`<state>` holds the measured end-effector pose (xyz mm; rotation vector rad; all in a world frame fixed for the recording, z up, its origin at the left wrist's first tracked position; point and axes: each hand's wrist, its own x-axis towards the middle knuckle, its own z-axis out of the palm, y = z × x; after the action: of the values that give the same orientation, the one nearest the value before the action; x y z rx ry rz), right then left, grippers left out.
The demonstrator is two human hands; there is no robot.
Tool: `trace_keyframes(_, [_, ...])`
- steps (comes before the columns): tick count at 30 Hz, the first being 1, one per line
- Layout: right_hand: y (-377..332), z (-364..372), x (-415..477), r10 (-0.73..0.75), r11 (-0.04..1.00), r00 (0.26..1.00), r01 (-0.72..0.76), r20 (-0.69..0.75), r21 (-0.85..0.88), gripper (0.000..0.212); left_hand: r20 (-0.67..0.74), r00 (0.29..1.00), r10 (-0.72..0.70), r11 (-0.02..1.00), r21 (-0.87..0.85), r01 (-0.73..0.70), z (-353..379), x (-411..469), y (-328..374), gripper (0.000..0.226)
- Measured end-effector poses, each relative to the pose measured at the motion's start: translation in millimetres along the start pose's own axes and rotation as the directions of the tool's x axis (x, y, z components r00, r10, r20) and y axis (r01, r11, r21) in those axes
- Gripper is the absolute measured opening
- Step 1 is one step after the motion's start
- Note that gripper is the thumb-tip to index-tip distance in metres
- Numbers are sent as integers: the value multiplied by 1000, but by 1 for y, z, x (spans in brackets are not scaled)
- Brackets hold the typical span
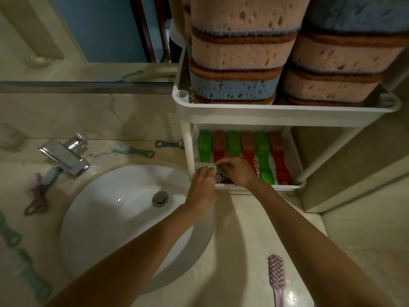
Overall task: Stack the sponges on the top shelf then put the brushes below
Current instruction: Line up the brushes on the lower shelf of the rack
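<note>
Two sponge stacks (239,52); three green brushes (232,144), three red brushes (247,145). Seven loose brushes (132,149); one tap (66,156), one sink (115,196).

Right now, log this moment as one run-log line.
left hand: grips white-bristled brush | right hand: holds same brush | lower shelf: green and red brushes in a row | top shelf: sponges stacked | counter: more brushes

Top shelf (287,117) of the white rack: two piles of sponges side by side, the left stack (239,52) pink over blue, the right stack (338,60) blue over pink. Lower shelf (297,183): green and red brushes (261,156) in a row, colours alternating. On the marble tabletop (243,240), a teal-handled brush (132,150) lies behind the sink (73,207). Two crossed brushes (42,189) lie left of the faucet (64,156), with more at the left edge. A pink brush (276,280) lies front right.
</note>
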<state>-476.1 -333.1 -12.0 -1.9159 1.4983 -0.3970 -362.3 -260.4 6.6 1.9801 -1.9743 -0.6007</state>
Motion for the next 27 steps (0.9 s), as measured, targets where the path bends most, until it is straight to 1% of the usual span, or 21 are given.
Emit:
trace_keyframes(3, [-1, -8, -20, 22, 999, 986, -15, -166, 46, 31, -7, 1000, -11, 1000, -25, 11, -2, -6, 3, 50])
trace_keyframes(4, [-3, -10, -30, 32, 998, 974, -19, -223, 56, 33, -33, 999, -13, 999, -38, 12, -3, -9, 5, 50])
trace_keyframes(6, [-4, -10, -61, 65, 996, 938, -38, -340, 85, 36, -103, 995, 14, 998, -67, -21, -3, -21, 9, 43])
trace_keyframes(8, [-1, -2, -101, 114, 990, 886, -61, -449, 131, 36, -161, 986, 40, 991, -121, -60, 5, -38, 13, 37])
trace_keyframes(9, [2, 5, -120, 156, 984, 860, -90, -486, 156, 36, -153, 988, 38, 988, -144, -60, 10, -47, 15, 38])
trace_keyframes(10, [8, 13, -142, 215, 974, 832, -146, -511, 171, 36, -110, 993, 35, 986, -160, -52, 17, -58, 19, 39])
trace_keyframes(12, [20, 33, -181, 331, 942, 774, -304, -540, 141, 37, -7, 1000, 27, 984, -175, -28, 33, -78, 25, 42])
trace_keyframes(15, [36, 61, -227, 454, 861, 727, -507, -515, 44, 41, 98, 995, 35, 979, -202, -15, 54, -107, 30, 42])
trace_keyframes(17, [41, 73, -246, 527, 800, 712, -599, -464, -11, 42, 155, 987, 37, 975, -224, -1, 64, -122, 30, 40])
trace_keyframes(19, [40, 76, -256, 608, 731, 689, -680, -395, -62, 34, 215, 976, 29, 966, -256, 28, 69, -132, 30, 37])
trace_keyframes(21, [40, 77, -263, 659, 690, 670, -720, -342, -81, 27, 260, 965, 22, 954, -293, 57, 71, -138, 29, 35])
trace_keyframes(24, [39, 75, -265, 711, 672, 643, -741, -286, 6, 29, 302, 953, -21, 945, -306, 118, 66, -140, 27, 33])
trace_keyframes(26, [38, 74, -264, 722, 677, 651, -735, -235, 41, 28, 370, 928, -52, 939, -299, 172, 62, -139, 26, 32])
trace_keyframes(27, [37, 74, -264, 718, 686, 661, -725, -219, 60, 23, 404, 912, -63, 933, -302, 198, 61, -139, 25, 31])
